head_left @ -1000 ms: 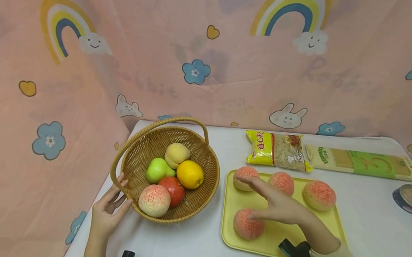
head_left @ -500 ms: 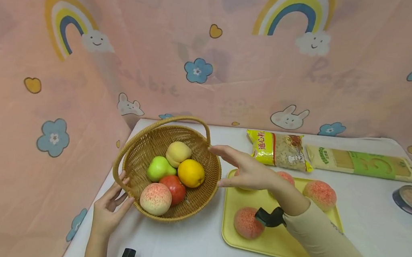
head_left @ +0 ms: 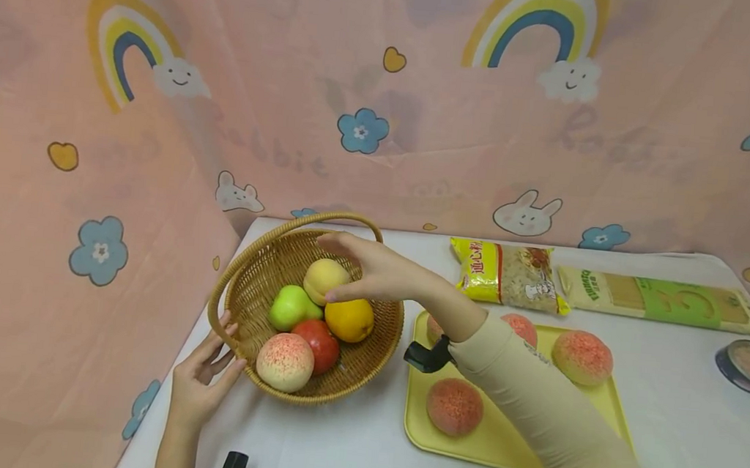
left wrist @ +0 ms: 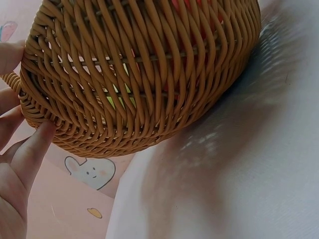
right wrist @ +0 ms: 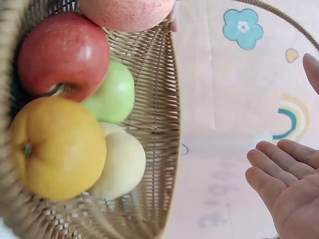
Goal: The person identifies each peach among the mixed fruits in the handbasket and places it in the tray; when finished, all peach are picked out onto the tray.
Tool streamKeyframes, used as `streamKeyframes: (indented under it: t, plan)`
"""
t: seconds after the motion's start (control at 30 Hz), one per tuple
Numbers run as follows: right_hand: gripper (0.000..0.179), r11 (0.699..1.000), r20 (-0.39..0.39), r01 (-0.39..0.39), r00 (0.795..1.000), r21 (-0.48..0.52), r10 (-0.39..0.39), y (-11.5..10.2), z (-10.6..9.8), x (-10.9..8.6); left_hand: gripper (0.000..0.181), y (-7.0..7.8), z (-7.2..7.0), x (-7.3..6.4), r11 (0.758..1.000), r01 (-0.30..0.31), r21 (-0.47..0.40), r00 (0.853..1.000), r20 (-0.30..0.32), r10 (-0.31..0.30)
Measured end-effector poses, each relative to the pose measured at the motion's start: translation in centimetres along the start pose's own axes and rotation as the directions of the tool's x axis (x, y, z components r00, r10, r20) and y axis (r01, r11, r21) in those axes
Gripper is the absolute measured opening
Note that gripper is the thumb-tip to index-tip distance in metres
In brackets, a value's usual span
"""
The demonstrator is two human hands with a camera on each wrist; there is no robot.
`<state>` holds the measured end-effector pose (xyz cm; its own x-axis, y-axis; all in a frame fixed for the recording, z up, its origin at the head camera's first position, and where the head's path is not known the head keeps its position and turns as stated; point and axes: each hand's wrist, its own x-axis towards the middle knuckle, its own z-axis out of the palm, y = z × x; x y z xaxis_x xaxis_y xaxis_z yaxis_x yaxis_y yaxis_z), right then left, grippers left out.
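Head view: left hand (head_left: 194,385) grips basket (head_left: 248,312) rim; right hand (head_left: 384,268) spread, holding nothing.
Pale peach (head_left: 321,275) (probably light, firm) suits side hold.

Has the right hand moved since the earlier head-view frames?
Yes: in the head view, the right hand has shifted left, from over the yellow tray to above the basket.

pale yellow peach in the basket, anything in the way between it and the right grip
Nothing visible stands between the right grip and the pale yellow peach. The orange sits close beside the peach, not on top of it, and in the head view the basket's handle arches beyond the fingers.
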<state>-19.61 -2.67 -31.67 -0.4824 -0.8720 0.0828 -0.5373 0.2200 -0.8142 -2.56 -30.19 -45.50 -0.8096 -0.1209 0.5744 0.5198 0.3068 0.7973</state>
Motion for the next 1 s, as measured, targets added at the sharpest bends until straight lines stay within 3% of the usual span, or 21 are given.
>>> streamKeyframes:
  t: [0.2, 0.43, 0.77, 1.0]
  plan:
    - [0.077, 0.998, 0.004, -0.055, 0.998, 0.025, 0.055, 0.4, 0.5, 3.0, 0.049, -0.1, -0.1, -0.1, 1.0, -0.018, 0.004, 1.0, 0.006, 0.018]
    - [0.077, 0.985, 0.013, -0.158, 0.987, 0.065, 0.157, 2.3, 0.9, 5.5, 0.048, -0.1, 0.1, 0.0, 1.0, -0.006, 0.007, 1.0, 0.008, 0.006]
    - [0.074, 0.975, 0.025, -0.217, 0.976, 0.048, 0.216, 6.1, 1.3, 7.1, 0.051, -0.1, 0.1, -0.1, 0.999, 0.011, 0.046, 1.0, 0.014, -0.012]
    - [0.074, 0.964, 0.04, -0.264, 0.964, 0.04, 0.263, 7.4, 1.7, 7.7, 0.05, 0.1, -0.2, -0.1, 0.996, 0.032, 0.084, 0.999, 0.013, -0.033]
